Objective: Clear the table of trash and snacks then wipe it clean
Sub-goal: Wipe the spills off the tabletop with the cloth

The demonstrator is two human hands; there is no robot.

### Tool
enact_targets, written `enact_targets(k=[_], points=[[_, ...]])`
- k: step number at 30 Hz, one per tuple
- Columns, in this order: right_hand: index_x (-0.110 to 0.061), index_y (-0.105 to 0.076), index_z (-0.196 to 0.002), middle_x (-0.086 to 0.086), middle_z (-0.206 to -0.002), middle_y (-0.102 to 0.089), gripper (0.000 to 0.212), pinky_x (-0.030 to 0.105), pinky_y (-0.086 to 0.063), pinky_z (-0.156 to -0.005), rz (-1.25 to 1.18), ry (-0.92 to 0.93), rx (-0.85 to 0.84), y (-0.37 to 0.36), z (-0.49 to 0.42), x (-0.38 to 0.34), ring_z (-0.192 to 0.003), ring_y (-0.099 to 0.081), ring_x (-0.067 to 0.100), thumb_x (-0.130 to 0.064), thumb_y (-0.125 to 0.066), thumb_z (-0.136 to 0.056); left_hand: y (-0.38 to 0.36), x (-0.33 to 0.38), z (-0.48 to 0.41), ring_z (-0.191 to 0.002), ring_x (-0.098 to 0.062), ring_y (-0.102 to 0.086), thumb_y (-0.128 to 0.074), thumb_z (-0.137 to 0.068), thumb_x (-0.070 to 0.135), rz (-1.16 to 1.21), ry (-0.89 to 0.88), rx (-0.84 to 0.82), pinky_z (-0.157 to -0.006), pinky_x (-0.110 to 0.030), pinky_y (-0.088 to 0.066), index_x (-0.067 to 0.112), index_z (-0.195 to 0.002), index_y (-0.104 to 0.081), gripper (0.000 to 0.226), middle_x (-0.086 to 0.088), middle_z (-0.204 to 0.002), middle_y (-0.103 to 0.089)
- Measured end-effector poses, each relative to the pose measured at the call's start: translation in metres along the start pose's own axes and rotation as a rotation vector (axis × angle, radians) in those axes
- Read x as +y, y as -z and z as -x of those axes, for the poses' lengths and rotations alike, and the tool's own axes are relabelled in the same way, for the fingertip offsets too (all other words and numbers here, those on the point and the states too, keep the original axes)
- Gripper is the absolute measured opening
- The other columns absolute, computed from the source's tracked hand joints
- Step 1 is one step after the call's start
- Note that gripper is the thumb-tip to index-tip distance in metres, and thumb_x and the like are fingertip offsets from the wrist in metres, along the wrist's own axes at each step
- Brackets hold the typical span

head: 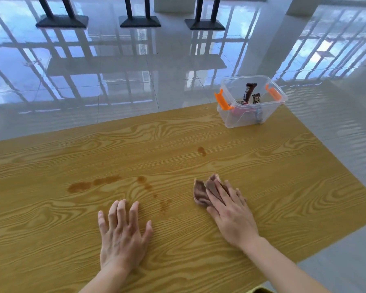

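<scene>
Table had yellow wood-grain laminate top, smooth, slight sheen, brown wet-looking stains. Cloth was brown soft fabric, matt, crumpled. Bin was clear glossy plastic, orange plastic latches. Snack wrappers glossy dark foil. Floor polished tile, mirror-glossy.

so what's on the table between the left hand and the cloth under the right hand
Head view: between the left hand and the brown cloth lie faint brown stain spots on bare table.

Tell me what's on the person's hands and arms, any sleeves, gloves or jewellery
Both hands are bare: no gloves on the left hand or the right hand. No rings, watch or bracelets show on the fingers or wrists. Both forearms are uncovered as far as the picture's bottom edge, so no sleeves are in view.
</scene>
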State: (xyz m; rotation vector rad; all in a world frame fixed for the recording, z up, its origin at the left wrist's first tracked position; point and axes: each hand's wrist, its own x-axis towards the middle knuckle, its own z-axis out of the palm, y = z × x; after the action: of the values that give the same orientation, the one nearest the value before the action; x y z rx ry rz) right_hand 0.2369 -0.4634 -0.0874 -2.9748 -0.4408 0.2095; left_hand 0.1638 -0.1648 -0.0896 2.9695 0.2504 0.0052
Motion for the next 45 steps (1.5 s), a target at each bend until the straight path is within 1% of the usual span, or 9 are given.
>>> enact_targets(k=[2,6,10,14,21,28,34,41,45], points=[[-0.038,0.001,-0.154,-0.008,-0.164,0.005,0.06,0.045,-0.004,-0.123,0.015,-0.034,-0.033,0.005,-0.006,0.024,-0.152,0.004,0.02,-0.061,-0.009,-0.1,-0.001,-0.001,-0.001,-0.136,-0.035,-0.031,-0.034,-0.084,0.061,-0.006,0.004,-0.003,-0.115,-0.064,-0.015,0.018,-0.132,-0.045,0.066,-0.015,-0.138,-0.037],[-0.036,-0.003,-0.155,-0.001,-0.165,0.006,0.066,0.051,0.001,-0.121,-0.068,-0.49,-0.05,0.035,-0.081,0.04,-0.15,0.009,0.027,-0.064,-0.009,-0.096,0.001,0.002,-0.003,-0.137,-0.034,-0.03,-0.036,-0.084,0.061,-0.013,0.018,-0.009,-0.115,-0.063,-0.014,0.019,-0.132,-0.045,0.064,-0.014,-0.138,-0.037],[-0.053,0.011,-0.148,-0.007,-0.16,0.028,0.06,0.047,0.009,-0.12,-0.086,-0.163,-0.076,0.015,-0.052,-0.008,-0.148,0.023,0.023,-0.068,-0.014,-0.095,0.006,0.003,0.0,-0.139,-0.033,-0.027,-0.035,-0.086,0.062,-0.031,0.03,-0.053,-0.116,-0.063,-0.012,0.021,-0.134,-0.042,0.063,-0.013,-0.141,-0.036],[-0.042,-0.008,-0.153,-0.013,-0.164,0.004,0.056,0.043,-0.003,-0.118,0.024,0.126,0.024,-0.003,0.02,-0.005,-0.152,0.003,0.019,-0.058,-0.017,-0.1,0.003,0.001,0.0,-0.139,-0.033,-0.03,-0.036,-0.086,0.061,-0.027,0.02,-0.062,-0.115,-0.064,-0.014,0.02,-0.134,-0.043,0.063,-0.014,-0.14,-0.038],[-0.034,-0.006,-0.155,-0.008,-0.164,0.011,0.059,0.047,-0.001,-0.122,-0.098,-0.405,0.018,0.029,-0.108,0.021,-0.151,0.007,0.023,-0.054,-0.015,-0.1,0.0,0.0,-0.001,-0.139,-0.033,-0.028,-0.033,-0.087,0.062,-0.036,0.017,-0.042,-0.116,-0.063,-0.012,0.02,-0.135,-0.042,0.065,-0.012,-0.14,-0.037],[-0.041,-0.006,-0.154,-0.014,-0.164,0.001,0.055,0.041,-0.011,-0.121,-0.019,0.067,0.028,0.002,-0.004,0.015,-0.152,-0.002,0.015,-0.054,-0.018,-0.101,0.002,0.0,-0.002,-0.139,-0.033,-0.03,-0.037,-0.085,0.061,-0.005,0.003,-0.055,-0.116,-0.064,-0.014,0.019,-0.134,-0.044,0.065,-0.013,-0.143,-0.038],[-0.033,-0.01,-0.155,-0.005,-0.165,-0.001,0.054,0.048,-0.005,-0.122,-0.128,-0.426,0.024,0.039,-0.12,0.04,-0.151,-0.001,0.025,-0.047,-0.017,-0.103,0.001,0.0,-0.003,-0.139,-0.033,-0.031,-0.039,-0.084,0.06,-0.017,0.008,-0.049,-0.115,-0.064,-0.016,0.018,-0.135,-0.046,0.066,-0.013,-0.143,-0.04],[-0.035,-0.021,-0.153,-0.01,-0.164,-0.01,0.053,0.044,-0.018,-0.121,-0.008,0.043,0.051,-0.001,-0.035,0.004,-0.151,-0.007,0.017,-0.048,-0.02,-0.102,0.003,0.001,-0.002,-0.139,-0.034,-0.033,-0.038,-0.083,0.061,-0.003,0.015,-0.069,-0.114,-0.064,-0.017,0.017,-0.135,-0.05,0.069,-0.014,-0.143,-0.044],[-0.033,-0.01,-0.155,-0.007,-0.165,-0.003,0.055,0.044,-0.009,-0.122,-0.095,-0.304,0.086,0.022,-0.096,0.022,-0.151,-0.004,0.022,-0.047,-0.017,-0.103,0.005,0.002,-0.001,-0.139,-0.034,-0.032,-0.037,-0.083,0.061,-0.008,0.023,-0.081,-0.115,-0.064,-0.016,0.017,-0.135,-0.05,0.07,-0.014,-0.143,-0.043]])
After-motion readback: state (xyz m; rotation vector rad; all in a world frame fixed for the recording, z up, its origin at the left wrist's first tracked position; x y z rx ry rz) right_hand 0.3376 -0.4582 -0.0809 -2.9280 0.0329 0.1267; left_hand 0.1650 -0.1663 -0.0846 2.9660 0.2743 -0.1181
